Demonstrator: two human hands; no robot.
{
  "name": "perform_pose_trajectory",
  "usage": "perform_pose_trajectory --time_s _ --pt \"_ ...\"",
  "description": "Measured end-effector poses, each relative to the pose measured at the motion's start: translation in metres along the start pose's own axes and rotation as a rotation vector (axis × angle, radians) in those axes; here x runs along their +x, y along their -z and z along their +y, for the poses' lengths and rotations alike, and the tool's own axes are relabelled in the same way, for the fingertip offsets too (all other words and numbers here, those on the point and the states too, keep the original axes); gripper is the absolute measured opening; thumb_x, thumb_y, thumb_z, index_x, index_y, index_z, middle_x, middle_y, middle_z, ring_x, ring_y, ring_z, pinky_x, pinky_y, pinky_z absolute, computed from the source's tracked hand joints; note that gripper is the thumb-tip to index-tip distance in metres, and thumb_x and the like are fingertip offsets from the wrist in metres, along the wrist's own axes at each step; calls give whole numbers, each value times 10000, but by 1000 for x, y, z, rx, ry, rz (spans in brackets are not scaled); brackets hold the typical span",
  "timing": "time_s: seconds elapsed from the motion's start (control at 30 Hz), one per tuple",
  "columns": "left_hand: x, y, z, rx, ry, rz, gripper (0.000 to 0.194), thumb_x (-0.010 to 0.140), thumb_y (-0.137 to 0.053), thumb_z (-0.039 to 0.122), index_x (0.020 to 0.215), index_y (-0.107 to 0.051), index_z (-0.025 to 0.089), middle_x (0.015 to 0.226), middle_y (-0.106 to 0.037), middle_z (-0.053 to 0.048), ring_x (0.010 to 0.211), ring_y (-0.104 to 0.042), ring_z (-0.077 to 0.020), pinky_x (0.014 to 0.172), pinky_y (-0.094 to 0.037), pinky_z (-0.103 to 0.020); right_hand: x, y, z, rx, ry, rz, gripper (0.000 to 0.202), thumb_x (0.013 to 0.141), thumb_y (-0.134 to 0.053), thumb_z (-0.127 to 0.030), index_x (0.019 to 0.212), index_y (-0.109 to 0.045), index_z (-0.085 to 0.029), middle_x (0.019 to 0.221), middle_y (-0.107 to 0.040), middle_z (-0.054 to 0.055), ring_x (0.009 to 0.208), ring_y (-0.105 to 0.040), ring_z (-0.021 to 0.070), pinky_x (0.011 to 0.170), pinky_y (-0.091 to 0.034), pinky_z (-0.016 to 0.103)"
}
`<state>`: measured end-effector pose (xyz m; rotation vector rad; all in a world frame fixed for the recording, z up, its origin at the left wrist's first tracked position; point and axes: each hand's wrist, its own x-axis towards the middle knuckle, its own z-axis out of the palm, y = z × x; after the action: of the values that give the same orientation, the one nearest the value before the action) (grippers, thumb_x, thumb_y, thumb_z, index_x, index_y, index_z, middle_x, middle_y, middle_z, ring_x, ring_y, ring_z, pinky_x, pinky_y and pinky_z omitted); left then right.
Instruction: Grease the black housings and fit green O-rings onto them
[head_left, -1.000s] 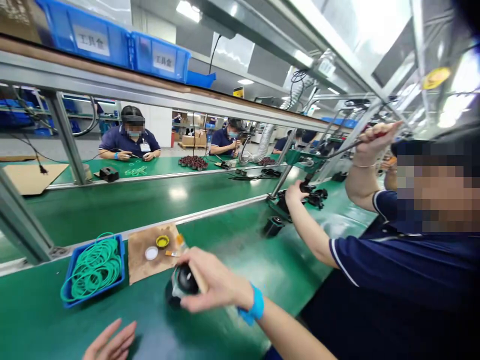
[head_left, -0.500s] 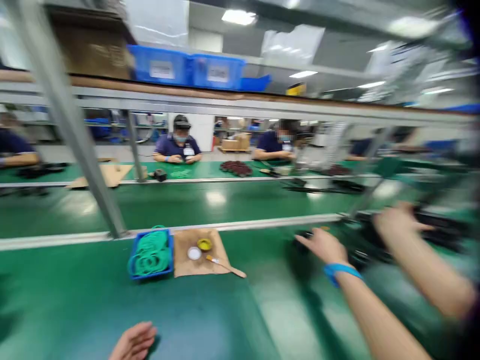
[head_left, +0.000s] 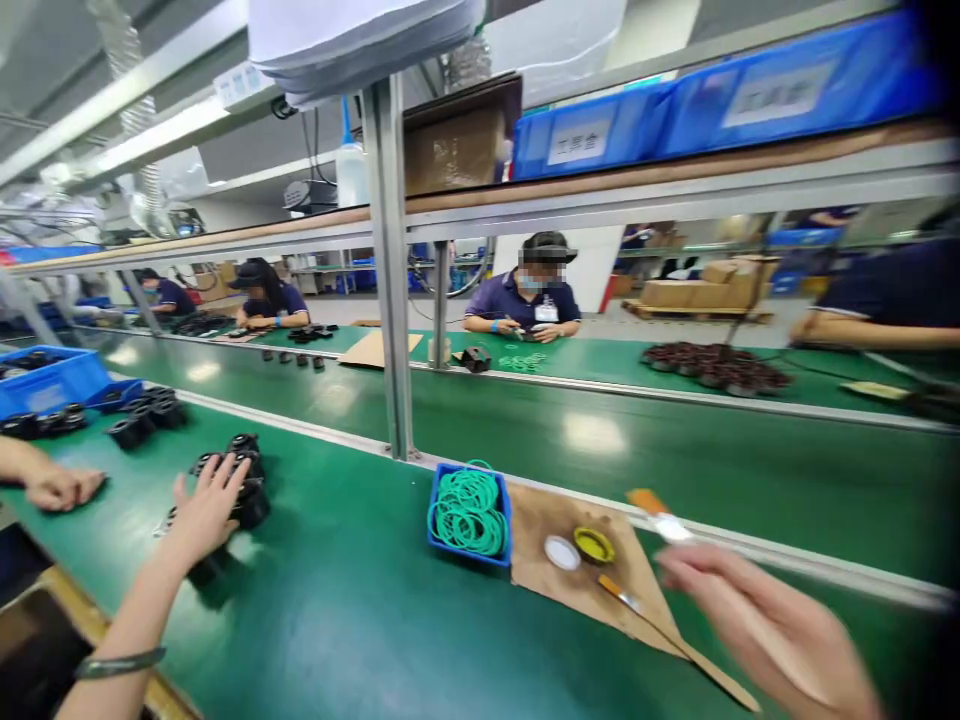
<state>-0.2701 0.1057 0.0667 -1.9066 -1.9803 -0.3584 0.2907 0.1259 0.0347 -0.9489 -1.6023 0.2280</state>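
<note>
My left hand (head_left: 206,505), with a dark bangle on its wrist, lies over a cluster of black parts (head_left: 251,490) at the left, its fingers spread and touching them. At the lower right, my right hand (head_left: 772,620) is closed around the pale handle of a brush (head_left: 671,525), its orange bristles pointing up and left. Between the hands is a blue tray (head_left: 470,557) of green rings (head_left: 469,510). Beside it, brown cardboard (head_left: 540,505) bears a white lid (head_left: 562,553), a yellow-rimmed round container (head_left: 594,545) and a second brush (head_left: 686,650).
Another person's hand (head_left: 64,488) rests at the far left edge of the green table (head_left: 360,610). More black parts (head_left: 146,415) and a blue bin (head_left: 52,388) stand behind it. A metal post (head_left: 396,300) rises from the back rail. People sit across the belt.
The view has swung left, and the tray and cardboard appear farther right. My left hand is now over the black parts. My right hand now shows with a brush.
</note>
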Motion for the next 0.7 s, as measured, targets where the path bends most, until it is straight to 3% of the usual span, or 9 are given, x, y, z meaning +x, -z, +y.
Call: perform_pose_trajectory --time_s 0.03,0.1,0.17,0.23,0.33,0.43,0.53,0.6,0.7 --pt "8 -3 -5 5 -16 -6 379 780 -599 187 1146 -640 98 1364 -563 -271 1335 -419 -517 997 -180 -803 -3 7 -8 -11 -28 -102 298 956 -558 -426 781 -707 -235 636 -698 82 534 -656 230 475 -522 306" --pt "20 -8 -12 5 -57 -18 271 862 -494 263 1015 -660 114 1277 -640 -200 1335 -440 -474 1002 -178 -786 -3 -2 -22 -63 -41 -167 279 1016 -455 -358 925 -682 -223 635 -693 35 533 -664 199 510 -544 278" --pt "25 -11 -12 3 -98 -32 318 904 -383 308 939 -643 128 1166 -702 -132 1304 -493 -409 1006 -169 -775 5 -30 -28 -185 56 -306 315 1053 -344 -297 984 -634 -195 745 -705 43 642 -691 186 597 -556 271" --pt "23 -12 -1 5 -142 -51 324 880 -372 330 943 -630 145 1068 -738 -82 1201 -592 -349 1020 -148 -766 15 -61 -28 -256 117 -340 277 1041 -386 -301 926 -616 -199 800 -695 51 702 -677 188 639 -539 277" --pt "7 -4 47 -25 -220 -139 347 722 -576 283 1043 -643 170 1044 -745 -87 1014 -695 -317 1079 -153 -725 25 -96 -24 -347 164 -348 155 956 -580 -272 814 -567 -213 783 -656 39 716 -627 200 631 -483 282" --pt "-21 7 120 -249 -294 -256 473 683 -711 268 1149 -639 228 1085 -729 -86 1053 -686 -305 1129 -220 -667 26 -117 -21 -425 185 -355 195 855 -701 -187 790 -519 -212 772 -632 31 712 -589 207 618 -419 279" --pt "-48 12 188 -452 -371 -348 650 593 -833 298 1206 -628 223 1066 -724 -81 1029 -690 -314 1118 -238 -712 24 -131 -21 -478 202 -368 213 821 -691 -119 784 -500 -207 721 -610 24 669 -558 209 617 -365 286" --pt "-62 10 218 -553 -434 -375 732 554 -879 305 1234 -623 212 1054 -723 -84 1006 -699 -315 1105 -267 -724 24 -136 -20 -489 215 -379 201 816 -631 -62 774 -494 -204 691 -598 17 639 -542 200 623 -345 287" --pt "-77 -2 241 -664 -437 -347 804 496 -929 335 1234 -641 197 1031 -728 -95 988 -710 -332 1072 -356 -706 26 -135 -18 -469 227 -379 209 793 -557 -11 756 -486 -204 658 -585 10 611 -525 187 622 -333 285"
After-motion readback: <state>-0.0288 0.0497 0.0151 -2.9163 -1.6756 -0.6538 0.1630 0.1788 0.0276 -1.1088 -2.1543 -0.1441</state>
